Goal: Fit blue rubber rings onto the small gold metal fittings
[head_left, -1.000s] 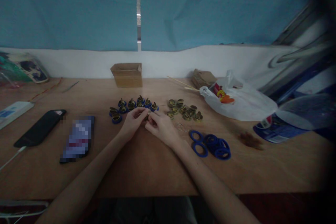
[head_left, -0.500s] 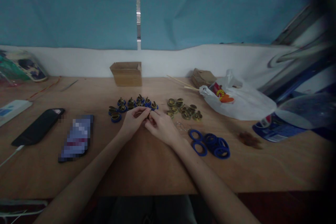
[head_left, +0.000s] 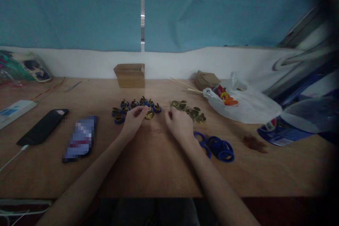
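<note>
My left hand [head_left: 134,120] pinches a round brass-coloured metal piece [head_left: 149,115] between thumb and fingers, a little above the table. Just behind it stand several brass pieces set in blue rings [head_left: 135,103], each with a raised flap. My right hand [head_left: 180,123] is apart from the left, its fingers curled downward; whatever they hold is hidden. Past its knuckles lies a group of bare brass pieces [head_left: 196,111]. Several loose blue rings [head_left: 217,144] are piled by my right wrist, which partly covers them.
An open cardboard box [head_left: 131,79] stands at the back. A white plastic bag [head_left: 246,102], a brown paper packet [head_left: 206,79] and a blue tub [head_left: 283,134] are at the right. A black phone [head_left: 43,127] on a cable and a blurred-out object [head_left: 81,139] lie at the left.
My hands were together over the metal piece; now they have parted. The right hand has moved right, over the spot where thin wire rings lay, while the left keeps the brass piece.
</note>
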Demonstrator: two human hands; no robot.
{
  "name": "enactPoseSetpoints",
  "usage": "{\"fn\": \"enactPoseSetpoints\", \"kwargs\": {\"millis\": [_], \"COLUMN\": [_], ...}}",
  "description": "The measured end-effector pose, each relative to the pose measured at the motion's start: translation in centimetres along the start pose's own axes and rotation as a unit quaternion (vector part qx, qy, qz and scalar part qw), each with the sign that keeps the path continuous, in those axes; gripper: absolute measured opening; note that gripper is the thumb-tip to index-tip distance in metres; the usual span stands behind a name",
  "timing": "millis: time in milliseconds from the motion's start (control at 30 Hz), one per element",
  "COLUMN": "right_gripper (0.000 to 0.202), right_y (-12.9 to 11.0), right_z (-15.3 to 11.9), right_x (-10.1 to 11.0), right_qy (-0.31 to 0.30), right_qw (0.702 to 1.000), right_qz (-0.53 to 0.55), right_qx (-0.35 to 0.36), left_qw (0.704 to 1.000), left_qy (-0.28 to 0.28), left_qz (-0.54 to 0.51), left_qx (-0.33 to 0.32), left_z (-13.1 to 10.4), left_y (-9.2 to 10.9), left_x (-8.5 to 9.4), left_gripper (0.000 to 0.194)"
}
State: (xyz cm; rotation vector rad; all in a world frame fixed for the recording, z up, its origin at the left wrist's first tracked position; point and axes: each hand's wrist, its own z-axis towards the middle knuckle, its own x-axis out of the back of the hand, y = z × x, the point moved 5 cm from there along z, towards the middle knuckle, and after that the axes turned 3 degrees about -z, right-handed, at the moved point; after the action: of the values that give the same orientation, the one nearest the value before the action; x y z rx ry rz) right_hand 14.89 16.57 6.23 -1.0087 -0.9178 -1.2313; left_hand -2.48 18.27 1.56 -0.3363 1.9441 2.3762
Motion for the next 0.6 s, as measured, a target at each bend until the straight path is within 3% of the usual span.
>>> {"fn": "enactPoseSetpoints", "kwargs": {"millis": [267, 500, 600], "right_gripper": [0.032, 0.029, 0.029], "right_y": [2.2, 3.3, 3.5], "right_z": [0.1, 0.1, 0.4], "right_x": [-1.1, -1.3, -0.7], "right_qy": [-0.098, -0.11, -0.084], "right_qw": [0.991, 0.988, 0.99], "right_qz": [-0.026, -0.026, -0.017], "right_qx": [-0.088, -0.102, -0.108], "left_qw": [0.987, 0.968, 0.962], "left_qy": [-0.04, -0.033, -0.031], "left_qz": [-0.113, -0.183, -0.198], "left_qx": [0.105, 0.17, 0.187], "left_z": [-0.9, -0.7, -0.8], "left_y": [-0.7, -1.5, -1.6], "left_x": [-1.2, -1.2, -1.2], "left_gripper": [0.036, 0.043, 0.042]}}
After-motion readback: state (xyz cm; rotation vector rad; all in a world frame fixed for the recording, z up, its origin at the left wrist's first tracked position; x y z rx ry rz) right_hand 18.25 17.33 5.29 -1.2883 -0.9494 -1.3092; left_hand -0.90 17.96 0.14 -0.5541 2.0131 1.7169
